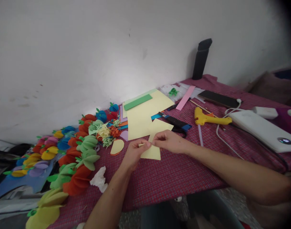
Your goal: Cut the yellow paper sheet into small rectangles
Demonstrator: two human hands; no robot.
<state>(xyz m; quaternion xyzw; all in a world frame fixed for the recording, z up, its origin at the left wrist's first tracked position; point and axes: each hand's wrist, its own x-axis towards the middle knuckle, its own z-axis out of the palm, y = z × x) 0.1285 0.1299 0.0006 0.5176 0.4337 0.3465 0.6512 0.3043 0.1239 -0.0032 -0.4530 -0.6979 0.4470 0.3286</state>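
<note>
A piece of pale yellow paper (pixel 151 154) is pinched between my two hands, over the front middle of the table. My left hand (pixel 134 154) has thumb and finger closed on its upper left edge. Close against it, my right hand (pixel 170 141) pinches the paper from the right, fingertips nearly meeting the left ones. More pale yellow paper (pixel 161 126) shows just behind the right fingers; I cannot tell if it is the same piece. Under and behind lies a large pale yellow sheet (pixel 139 119). A half-round cream paper stack (pixel 117 147) rests left of my hands.
Colourful paper pumpkins (pixel 77 179) crowd the table's left side. Crumpled tissue (pixel 99 179) lies near them. To the right are black-handled scissors (pixel 175 122), a yellow glue gun (pixel 209 119), a white power bank (pixel 262 130) with cable, and a phone (pixel 218 98). A black bottle (pixel 201 60) stands behind.
</note>
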